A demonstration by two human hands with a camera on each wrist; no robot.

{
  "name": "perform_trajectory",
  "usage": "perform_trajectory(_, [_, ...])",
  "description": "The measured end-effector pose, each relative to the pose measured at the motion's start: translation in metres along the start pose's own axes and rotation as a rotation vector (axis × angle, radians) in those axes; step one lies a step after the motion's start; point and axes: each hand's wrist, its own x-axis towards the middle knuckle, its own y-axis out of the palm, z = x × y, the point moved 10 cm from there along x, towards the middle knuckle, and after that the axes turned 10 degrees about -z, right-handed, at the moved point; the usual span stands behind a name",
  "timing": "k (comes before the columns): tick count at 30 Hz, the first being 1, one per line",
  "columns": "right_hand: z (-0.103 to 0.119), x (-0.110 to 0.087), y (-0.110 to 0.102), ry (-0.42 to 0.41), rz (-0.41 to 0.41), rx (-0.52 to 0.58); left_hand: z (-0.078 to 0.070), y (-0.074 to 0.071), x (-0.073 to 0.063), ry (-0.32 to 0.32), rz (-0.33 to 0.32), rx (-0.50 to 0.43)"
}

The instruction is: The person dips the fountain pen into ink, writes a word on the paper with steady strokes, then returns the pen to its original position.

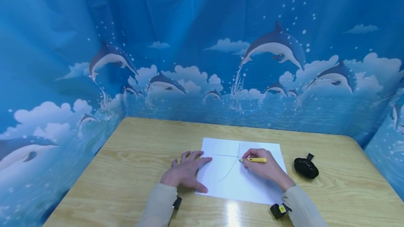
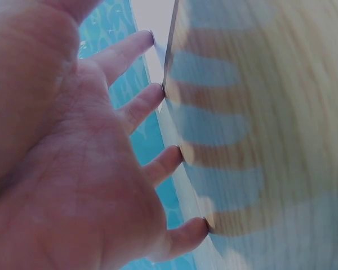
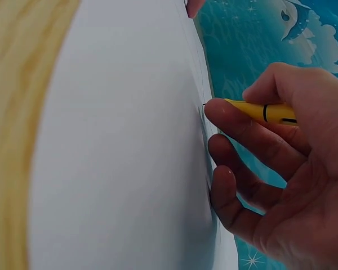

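Note:
A sheet of white paper (image 1: 233,189) lies on the table, with several thin dark lines drawn on it that meet near its upper middle. My right hand (image 1: 266,166) pinches a yellow pen (image 1: 259,160) between thumb and fingers, its tip at the point where the lines meet. In the right wrist view, the pen (image 3: 279,113) shows a black ring, and the lower fingers curl beside the paper (image 3: 118,140). With fingers spread, my left hand (image 1: 186,171) rests at the paper's left edge, partly on the table. Its fingertips touch down in the left wrist view (image 2: 152,107).
To the right of the paper, a black rounded object (image 1: 305,168) with a small tab sits on the wooden table (image 1: 142,143). Behind the table and along its sides hangs a blue curtain (image 1: 195,90) printed with dolphins.

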Motion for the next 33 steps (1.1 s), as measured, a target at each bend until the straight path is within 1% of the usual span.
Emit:
perform_trajectory(10, [0.0002,-0.0017,-0.0003,-0.001,0.008,-0.003,-0.0017,-0.0029,-0.0006,0.005,-0.002,0.001])
perform_trajectory(16, [0.0008,-0.0037,-0.0005,-0.019,0.014,-0.008,-0.0019,-0.0028,-0.0002,0.006,-0.001,0.007])
perform_trajectory(24, [-0.0012,-0.0053,-0.0014,-0.008,0.003,-0.003,-0.0019,-0.0027,-0.0002,0.005,-0.002,0.006])
perform_trajectory(33, [0.0011,-0.0082,-0.0025,-0.028,-0.001,-0.004,-0.0013,-0.0022,-0.0002,0.006,-0.002,0.006])
